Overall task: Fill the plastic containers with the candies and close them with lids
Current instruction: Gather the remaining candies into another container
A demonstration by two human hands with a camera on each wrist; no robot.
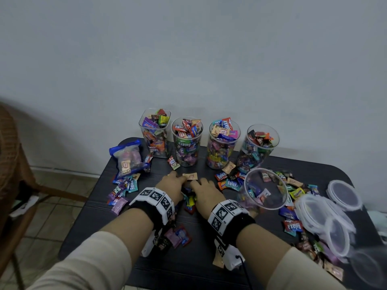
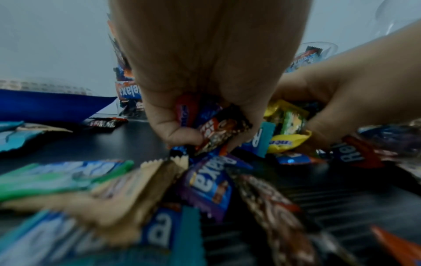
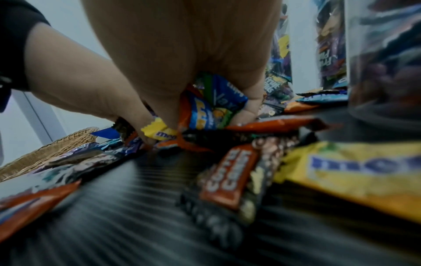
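- The left hand (image 1: 171, 184) is curling its fingers (image 2: 182, 133) round a bunch of wrapped candies (image 2: 218, 126), a brown wrapper foremost, low over the dark table (image 1: 188, 264).
- The right hand (image 1: 204, 190) is lying just right of it, the two nearly touching, and its fingers (image 3: 246, 115) are likewise gripping a clutch of candies (image 3: 205, 111), blue and orange wrappers showing between them.
- Between and under the two hands more loose sweets are lying, with others scattered left, near and right on the table.
- The part-filled container (image 1: 264, 188) is lying tipped just right of the right hand, its open mouth facing near and up; only a few sweets are sitting in it. I judge this to be where both handfuls belong, so the move runs rightward, and the right hand is the nearer one.
- Four full containers (image 1: 187, 141) are standing upright in a row at the far edge, none lidded yet.
- The clear lids (image 1: 343, 194) are piling at the right edge, beyond the tipped container.
- A blue-topped bag (image 1: 127, 158) is lying at the far left.
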